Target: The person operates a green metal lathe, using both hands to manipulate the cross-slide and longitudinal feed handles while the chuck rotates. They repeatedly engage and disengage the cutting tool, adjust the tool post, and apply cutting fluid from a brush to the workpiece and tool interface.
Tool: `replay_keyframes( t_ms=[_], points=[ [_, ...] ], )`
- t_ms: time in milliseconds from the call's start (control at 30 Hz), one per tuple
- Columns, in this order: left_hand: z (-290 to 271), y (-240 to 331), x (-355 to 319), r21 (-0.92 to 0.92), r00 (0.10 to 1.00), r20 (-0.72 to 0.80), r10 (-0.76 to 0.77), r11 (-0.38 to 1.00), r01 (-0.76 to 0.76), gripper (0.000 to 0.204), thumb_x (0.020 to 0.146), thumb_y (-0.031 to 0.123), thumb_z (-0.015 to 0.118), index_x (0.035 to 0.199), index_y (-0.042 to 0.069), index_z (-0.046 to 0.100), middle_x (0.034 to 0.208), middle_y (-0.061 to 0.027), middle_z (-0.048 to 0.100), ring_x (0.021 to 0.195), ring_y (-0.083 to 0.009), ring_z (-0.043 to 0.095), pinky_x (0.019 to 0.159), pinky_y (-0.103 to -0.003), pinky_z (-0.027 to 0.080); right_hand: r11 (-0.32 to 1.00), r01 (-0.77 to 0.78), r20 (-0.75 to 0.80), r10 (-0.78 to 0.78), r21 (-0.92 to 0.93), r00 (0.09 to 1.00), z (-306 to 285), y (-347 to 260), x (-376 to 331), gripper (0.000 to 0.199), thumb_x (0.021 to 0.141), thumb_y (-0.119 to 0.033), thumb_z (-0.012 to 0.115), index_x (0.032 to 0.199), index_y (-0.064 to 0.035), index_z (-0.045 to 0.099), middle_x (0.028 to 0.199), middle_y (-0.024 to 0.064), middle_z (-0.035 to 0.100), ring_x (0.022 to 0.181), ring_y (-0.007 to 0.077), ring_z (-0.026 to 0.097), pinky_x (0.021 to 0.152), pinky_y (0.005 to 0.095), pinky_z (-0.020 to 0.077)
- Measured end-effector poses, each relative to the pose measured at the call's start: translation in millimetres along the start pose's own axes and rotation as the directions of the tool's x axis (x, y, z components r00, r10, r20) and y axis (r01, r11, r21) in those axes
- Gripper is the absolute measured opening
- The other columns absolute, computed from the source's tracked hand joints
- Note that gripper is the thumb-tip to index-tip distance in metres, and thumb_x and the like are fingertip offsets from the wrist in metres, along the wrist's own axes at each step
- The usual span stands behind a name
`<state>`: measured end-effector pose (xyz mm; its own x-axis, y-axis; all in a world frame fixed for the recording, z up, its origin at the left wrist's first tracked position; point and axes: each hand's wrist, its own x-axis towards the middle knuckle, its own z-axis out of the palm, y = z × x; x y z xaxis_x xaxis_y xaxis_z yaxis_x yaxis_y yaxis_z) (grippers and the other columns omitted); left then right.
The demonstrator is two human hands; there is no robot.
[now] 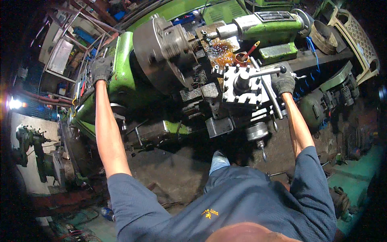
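A green lathe stands in front of me, its large dark chuck [157, 52] at the left of the bed. My left hand [102, 69], in a dark glove, is on the outer side of the green headstock [123, 68], next to several loose tools. Its fingers are too dark to make out. My right hand [284, 80], gloved too, is curled around the crank handle [299, 76] of the slide, right of the square tool post [242, 86]. A clamping lever with a black knob [283, 69] crosses just above that hand.
A red-handled brush [253, 48] stands in a small pot [242, 59] beside oily brown residue. The green tailstock [270, 27] is at the back right. Below the carriage hangs a round handwheel [257, 131]. A tan plastic chair [354, 44] stands at the far right.
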<state>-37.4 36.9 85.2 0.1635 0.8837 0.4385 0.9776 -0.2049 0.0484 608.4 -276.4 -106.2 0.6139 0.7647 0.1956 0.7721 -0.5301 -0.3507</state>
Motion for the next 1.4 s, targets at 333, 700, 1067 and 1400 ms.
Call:
replay_keyframes(
  t_ms=[333,700,1067,1400],
  points=[
    [53.6,153.5,-285.4,-0.142,0.907,-0.417,0.054,0.982,-0.123,0.02,0.086,0.016,0.069,0.101,0.003,0.069,0.104,-0.0164,0.07,0.1,-0.0379,0.064,0.094,-0.047,0.049,0.993,0.084,-0.089,-0.091,-0.077,0.992,24.8,17.0,8.2,0.027,0.087,-0.04,0.062,0.099,-0.017,0.068,0.102,0.015,0.069,0.092,0.0405,0.066,0.079,0.0502,0.053],
    [246.2,136.5,-434.0,-0.16,0.757,0.604,-0.249,0.893,0.421,0.06,0.086,0.039,0.065,0.132,0.001,0.057,0.143,-0.0253,0.051,0.132,-0.0392,0.048,0.11,-0.046,0.039,0.992,0.123,-0.067,-0.125,-0.041,0.99,39.6,37.2,20.6,0.031,0.087,-0.039,0.064,0.099,-0.0116,0.07,0.096,0.016,0.07,0.09,0.0366,0.068,0.078,0.0468,0.0532],
    [299.4,125.2,-496.6,0.017,0.896,0.427,-0.119,0.992,0.124,0.037,0.088,0.019,0.06,0.122,0.005,0.059,0.135,-0.017,0.054,0.121,-0.0348,0.057,0.093,-0.046,0.05,0.997,0.062,-0.059,-0.059,0.049,0.997,22.6,-1.1,15.8,0.026,0.089,-0.032,0.065,0.095,-0.0065,0.067,0.09,0.02,0.069,0.084,0.0381,0.067,0.074,0.0459,0.052],
    [351.7,140.3,-575.1,0.24,0.185,0.879,-0.44,0.742,0.626,0.036,0.097,0.034,0.05,0.119,0.007,0.06,0.124,-0.0262,0.062,0.116,-0.0441,0.06,0.093,-0.052,0.05,1.0,0.014,0.038,-0.013,-0.006,0.999,13.6,-18.5,14.8,0.028,0.093,-0.031,0.062,0.107,-0.008,0.068,0.103,0.0151,0.069,0.096,0.0352,0.066,0.083,0.0444,0.0514]
  ],
)
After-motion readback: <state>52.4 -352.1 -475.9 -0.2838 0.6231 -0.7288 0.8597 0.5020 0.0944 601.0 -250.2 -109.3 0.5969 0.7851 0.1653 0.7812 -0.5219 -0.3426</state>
